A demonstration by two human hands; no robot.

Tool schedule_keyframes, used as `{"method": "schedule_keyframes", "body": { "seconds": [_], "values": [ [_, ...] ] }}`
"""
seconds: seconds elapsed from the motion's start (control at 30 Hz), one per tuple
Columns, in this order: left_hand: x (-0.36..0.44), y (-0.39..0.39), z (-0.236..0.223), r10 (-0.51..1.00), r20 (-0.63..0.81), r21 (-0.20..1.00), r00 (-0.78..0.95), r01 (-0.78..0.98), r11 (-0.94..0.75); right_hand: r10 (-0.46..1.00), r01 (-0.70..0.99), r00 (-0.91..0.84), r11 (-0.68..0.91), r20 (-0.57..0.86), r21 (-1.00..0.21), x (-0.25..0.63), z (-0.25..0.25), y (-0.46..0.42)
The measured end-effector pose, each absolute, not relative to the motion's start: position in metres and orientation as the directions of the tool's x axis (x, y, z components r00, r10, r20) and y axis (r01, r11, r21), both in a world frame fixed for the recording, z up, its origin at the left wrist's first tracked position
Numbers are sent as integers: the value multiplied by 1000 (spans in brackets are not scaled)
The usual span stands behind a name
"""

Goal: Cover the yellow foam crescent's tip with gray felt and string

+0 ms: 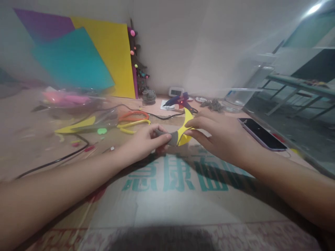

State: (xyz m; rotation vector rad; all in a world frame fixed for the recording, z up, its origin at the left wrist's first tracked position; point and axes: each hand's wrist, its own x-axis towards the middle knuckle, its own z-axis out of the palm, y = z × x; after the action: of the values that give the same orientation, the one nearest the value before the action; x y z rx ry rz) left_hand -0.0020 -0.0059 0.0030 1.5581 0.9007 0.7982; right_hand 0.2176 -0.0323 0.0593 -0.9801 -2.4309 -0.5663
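Note:
My left hand [157,137] pinches a dark grey curved piece [173,138] between thumb and fingers. Against its right end lies a yellow crescent-shaped piece [188,119], one tip pointing up. Thumb and fingers of my right hand [209,127] close on the yellow crescent's right edge. Whether the two pieces are joined or only overlap, I cannot tell. Both hands are just above the table's printed covering [162,202]. Beyond them a dark blue glue gun [176,100] with a lit red light rests near the wall. Left of my left hand lie scissors [134,116] with orange and yellow handles.
Purple, teal [75,62] and yellow sheets [112,55] lean on the wall. A plastic bag with pink contents [68,99], a black cord [52,162] and small scraps lie left. A phone [261,134] and a clear container [237,99] stand right, near the table edge.

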Motion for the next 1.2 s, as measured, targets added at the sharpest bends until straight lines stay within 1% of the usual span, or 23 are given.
{"method": "schedule_keyframes", "body": {
  "seconds": [0.07, 0.13, 0.2, 0.27, 0.3, 0.33, 0.4, 0.43, 0.47, 0.5, 0.53, 0.6, 0.7, 0.77, 0.83, 0.93, 1.07, 1.13, 1.2],
  "values": [
    [-2, -5, 5, 907, -5, 997, 421, 74, -28, 510, 708, -635, 685, 579, 172, 217, 59, -33],
    [-1, -4, 6, 928, -10, 999, 372, 43, -6, 484, 688, -602, 719, 635, 103, 216, 58, -34],
    [-1, -4, 6, 941, 6, 999, 340, 29, -17, 505, 668, -543, 744, 671, -19, 215, 54, -33],
    [-1, -5, 7, 948, 37, 999, 316, 8, -42, 623, 680, -453, 704, 637, -205, 213, 48, -30],
    [-1, -5, 7, 951, 49, 999, 306, -2, -51, 709, 691, -401, 650, 580, -317, 212, 44, -28],
    [-1, -6, 8, 953, 56, 998, 298, -6, -57, 794, 693, -355, 577, 493, -431, 211, 40, -26],
    [-1, -6, 8, 955, 54, 998, 293, -2, -55, 911, 655, -302, 413, 282, -633, 208, 32, -23],
    [-1, -6, 8, 956, 49, 999, 290, 0, -51, 934, 619, -302, 346, 192, -706, 206, 28, -22],
    [0, -5, 8, 956, 48, 999, 288, 0, -50, 939, 585, -317, 303, 133, -752, 205, 25, -22],
    [0, -5, 8, 957, 51, 999, 285, -1, -53, 935, 563, -337, 295, 111, -772, 204, 22, -22],
    [0, -5, 8, 957, 54, 998, 284, -2, -56, 924, 557, -361, 322, 126, -766, 204, 19, -22],
    [1, -5, 7, 958, 44, 999, 283, -2, -45, 877, 578, -425, 454, 224, -679, 203, 15, -23],
    [1, -6, 8, 953, -10, 1000, 303, 11, 8, 754, 597, -550, 656, 359, -462, 204, 10, -25],
    [1, -7, 8, 944, -22, 999, 328, 39, 9, 676, 591, -607, 736, 418, -331, 206, 10, -26],
    [1, -8, 8, 941, 5, 995, 337, 89, -37, 620, 600, -640, 772, 454, -209, 207, 13, -28],
    [1, -9, 7, 937, 58, 978, 346, 168, -122, 567, 605, -693, 793, 445, -68, 207, 23, -34],
    [0, -10, 5, 912, 113, 939, 395, 257, -227, 558, 605, -744, 796, 367, 15, 209, 43, -41],
    [-1, -10, 4, 897, 144, 908, 419, 305, -288, 575, 626, -752, 776, 322, 76, 211, 51, -42],
    [-2, -10, 3, 882, 162, 881, 443, 339, -331, 580, 641, -754, 753, 310, 149, 213, 58, -42]
  ]
}}
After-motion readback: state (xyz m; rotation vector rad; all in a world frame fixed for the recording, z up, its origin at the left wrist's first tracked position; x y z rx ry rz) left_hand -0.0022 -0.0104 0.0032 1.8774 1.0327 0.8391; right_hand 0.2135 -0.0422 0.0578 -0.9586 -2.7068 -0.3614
